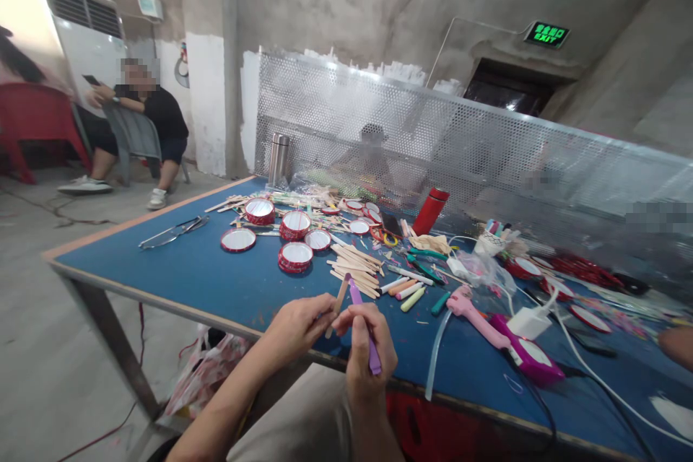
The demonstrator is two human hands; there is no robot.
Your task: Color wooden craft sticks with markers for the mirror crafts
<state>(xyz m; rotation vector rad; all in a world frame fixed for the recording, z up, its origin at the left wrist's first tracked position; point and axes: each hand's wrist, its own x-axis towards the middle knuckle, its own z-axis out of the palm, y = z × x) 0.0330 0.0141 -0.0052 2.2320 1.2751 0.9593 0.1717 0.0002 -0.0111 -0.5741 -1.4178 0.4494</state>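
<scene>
My left hand (303,325) pinches a wooden craft stick (338,304), which stands tilted upward above the table's near edge. In my right hand (368,339) is a purple marker (372,355), its tip up against the top of the stick, where a purple patch shows. Just beyond my hands lies a pile of bare craft sticks (354,267). Several markers (412,299) in yellow, orange, pink and teal rest to the right of the pile. Small round drum-like pieces with red rims (296,257) and white tops stand farther left.
A pink and purple glue gun (490,328) with cords lies at right. A steel flask (279,160) and a red bottle (432,211) stand at the back before a perforated metal screen (460,130). Metal tongs (172,232) lie at left. Another person's hand (676,346) shows at the right edge.
</scene>
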